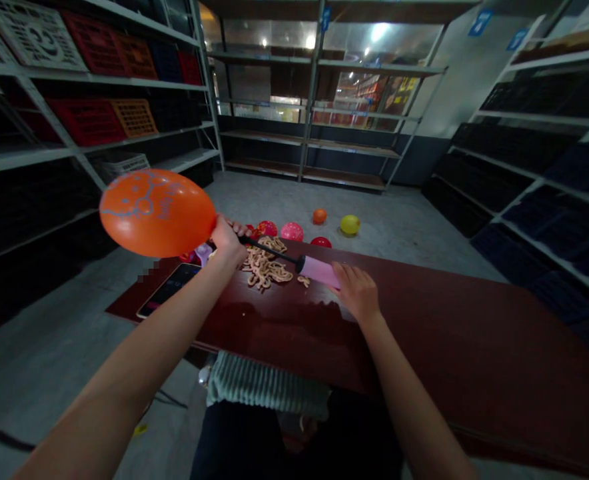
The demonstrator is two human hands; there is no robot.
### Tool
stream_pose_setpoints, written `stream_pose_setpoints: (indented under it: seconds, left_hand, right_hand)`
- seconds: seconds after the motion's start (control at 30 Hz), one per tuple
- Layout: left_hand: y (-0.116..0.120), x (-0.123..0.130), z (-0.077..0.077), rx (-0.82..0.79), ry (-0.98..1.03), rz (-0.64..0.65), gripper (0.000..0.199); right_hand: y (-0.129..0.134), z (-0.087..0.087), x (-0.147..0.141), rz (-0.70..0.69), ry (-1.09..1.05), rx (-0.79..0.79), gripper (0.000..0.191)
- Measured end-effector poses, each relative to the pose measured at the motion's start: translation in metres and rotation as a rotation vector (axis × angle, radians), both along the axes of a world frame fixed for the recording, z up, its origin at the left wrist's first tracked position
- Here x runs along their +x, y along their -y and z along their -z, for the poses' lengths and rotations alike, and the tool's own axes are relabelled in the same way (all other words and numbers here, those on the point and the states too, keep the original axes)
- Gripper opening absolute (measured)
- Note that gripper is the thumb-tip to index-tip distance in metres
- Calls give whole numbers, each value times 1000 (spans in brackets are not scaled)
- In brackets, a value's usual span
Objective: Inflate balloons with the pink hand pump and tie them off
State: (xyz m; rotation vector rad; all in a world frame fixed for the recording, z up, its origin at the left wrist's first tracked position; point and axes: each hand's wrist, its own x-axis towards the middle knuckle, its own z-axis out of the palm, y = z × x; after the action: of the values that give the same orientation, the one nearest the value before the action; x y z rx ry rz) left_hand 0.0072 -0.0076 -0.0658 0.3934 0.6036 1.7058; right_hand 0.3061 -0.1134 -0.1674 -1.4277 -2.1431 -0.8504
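Observation:
A large orange balloon with blue print is inflated at the left. My left hand is closed around its neck and the near end of a hand pump's black part; the exact grip is partly hidden. The pump's black rod runs right to a pink barrel, and my right hand is wrapped round that barrel's far end. Below the rod, a pile of beige curled strips lies on the dark red table.
A phone lies at the table's left end. Beyond the table are red balloons, a pink balloon, a small orange balloon and a yellow balloon. Shelves with crates stand around. A green ribbed cloth hangs below the table's front edge.

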Motion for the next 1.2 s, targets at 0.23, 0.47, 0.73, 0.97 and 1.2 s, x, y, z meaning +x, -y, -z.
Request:
stream_pose_setpoints:
  seconds: [0.23,0.47,0.73,0.97,1.2]
  left_hand:
    - [2,29,-44,34,-11,-216,51]
    - [-4,102,-38,36,-15,-167,54]
    - [9,200,-1,-34,-60,-20,53]
    - [2,205,-6,-29,-122,22,59]
    - [-4,154,-6,-83,-96,-73,51]
  right_hand:
    - [-4,3,17,23,-129,110,37]
    - [6,11,25,89,-265,208,37]
    - [2,16,36,200,-371,39,39]
    - [-3,17,39,189,-429,11,40]
    - [-6,21,23,87,-384,6,41]
